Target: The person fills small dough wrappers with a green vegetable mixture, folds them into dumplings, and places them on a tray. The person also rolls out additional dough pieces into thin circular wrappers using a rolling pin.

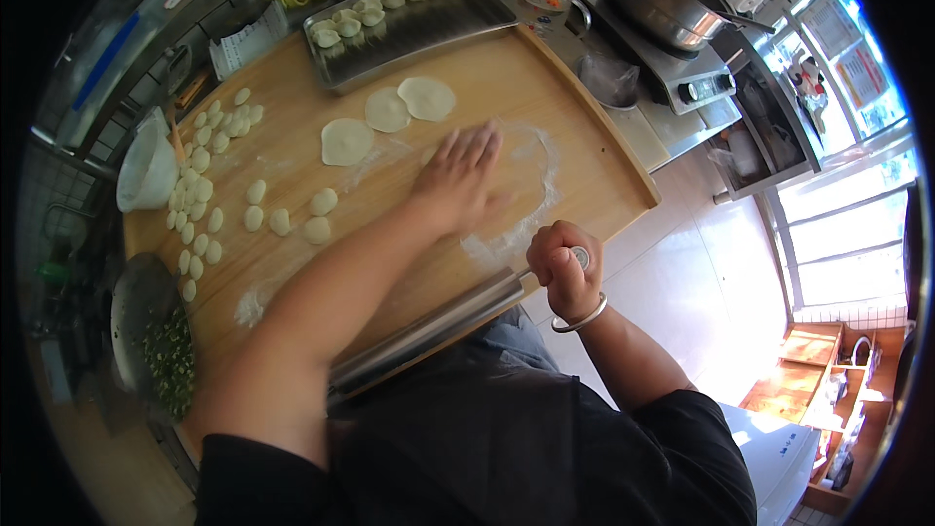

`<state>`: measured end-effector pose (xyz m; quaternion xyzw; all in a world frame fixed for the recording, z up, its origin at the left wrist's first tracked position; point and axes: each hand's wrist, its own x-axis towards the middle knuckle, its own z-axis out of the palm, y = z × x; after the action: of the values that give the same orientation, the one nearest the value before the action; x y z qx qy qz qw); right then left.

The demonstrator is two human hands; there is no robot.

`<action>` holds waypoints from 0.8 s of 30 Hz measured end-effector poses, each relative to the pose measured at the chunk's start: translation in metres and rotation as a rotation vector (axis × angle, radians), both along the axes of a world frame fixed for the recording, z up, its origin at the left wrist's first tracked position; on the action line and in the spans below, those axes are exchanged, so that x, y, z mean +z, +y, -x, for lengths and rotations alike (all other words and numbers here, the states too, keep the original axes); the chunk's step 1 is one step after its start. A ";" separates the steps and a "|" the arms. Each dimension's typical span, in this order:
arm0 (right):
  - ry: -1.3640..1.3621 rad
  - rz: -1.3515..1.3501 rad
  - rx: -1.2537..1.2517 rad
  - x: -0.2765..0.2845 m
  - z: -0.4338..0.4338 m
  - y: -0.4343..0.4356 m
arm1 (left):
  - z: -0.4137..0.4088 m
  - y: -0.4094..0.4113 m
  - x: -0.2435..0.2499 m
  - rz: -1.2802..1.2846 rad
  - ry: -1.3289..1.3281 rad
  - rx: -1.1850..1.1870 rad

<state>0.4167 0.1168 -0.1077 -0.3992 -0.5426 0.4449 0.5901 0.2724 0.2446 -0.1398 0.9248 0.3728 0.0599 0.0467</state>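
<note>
My left hand (462, 179) is stretched palm down over the wooden board (584, 153), slightly blurred. A pale patch, perhaps dough, shows beside its fingers; what lies under the palm is hidden. In my right fist (566, 267), at the board's near right corner, is the handle of a metal rolling pin (438, 325). The pin's barrel lies along the near edge, against my body. Beyond my left hand are three rolled dough wrappers (348, 142), two of them overlapping. Several small flattened dough pieces (280, 222) lie to the left, and loose flour (540, 197) streaks the right side.
At the back, a metal tray (416, 51) holds several dumplings (349, 20). A bowl of chopped green filling (168, 358) stands near left, and a white container (148, 168) farther back. A pot (665, 0) sits on a cooktop (679, 80) beyond the board's raised right rim (595, 117).
</note>
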 end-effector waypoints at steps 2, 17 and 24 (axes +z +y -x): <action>-0.007 0.008 -0.007 0.000 -0.001 -0.004 | -0.032 0.013 0.001 -0.004 -0.128 0.043; -0.024 -0.034 0.005 0.000 0.001 0.000 | 0.031 0.008 0.027 0.091 -0.033 -0.162; 0.060 -0.113 0.024 -0.001 0.002 -0.001 | 0.037 -0.013 -0.006 0.076 -0.177 -0.182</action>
<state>0.4149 0.1153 -0.1091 -0.3453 -0.5537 0.4323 0.6223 0.2357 0.2313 -0.1461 0.9435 0.2836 0.1225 0.1196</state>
